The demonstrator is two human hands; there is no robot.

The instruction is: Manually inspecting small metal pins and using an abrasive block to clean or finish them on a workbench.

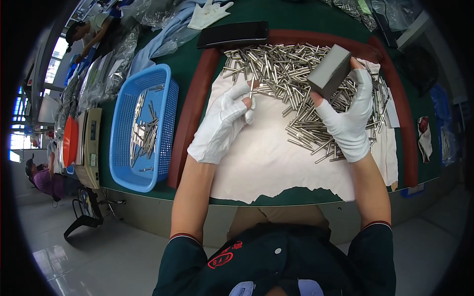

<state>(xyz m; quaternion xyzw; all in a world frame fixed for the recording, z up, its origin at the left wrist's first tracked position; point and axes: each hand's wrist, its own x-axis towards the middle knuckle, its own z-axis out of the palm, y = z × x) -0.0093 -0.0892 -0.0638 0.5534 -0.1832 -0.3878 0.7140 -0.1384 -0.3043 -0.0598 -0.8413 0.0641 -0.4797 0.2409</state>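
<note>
Furthest left, an orange tray point(70, 140) and a beige weighing scale point(91, 146) are seen at the edge of the green desk point(183, 64), and just beside them a blue perforated basket point(132, 165) is set, with a small number of metal pins lying loose in it. Next to the basket a dark red raised border point(193, 106) is found, and inside it a white cloth point(266, 165) is spread over the desk. Over the left part of that cloth the left hand point(219, 126), covered by a white glove, is held; its grip is clenched on a single metal pin point(252, 89), which is pinched upright between thumb and fingertips just at the near edge of the pile. Beyond it, at the far side of the border, a black flat case point(233, 34) is laid. Further right, a large heap of shiny metal pins point(291, 84) is scattered across the cloth. Above that heap the right hand point(348, 121), also gloved with bare fingertips, is raised, and a grey rectangular block point(330, 71) is grasped firmly in its grip, tilted over the pins.
</note>
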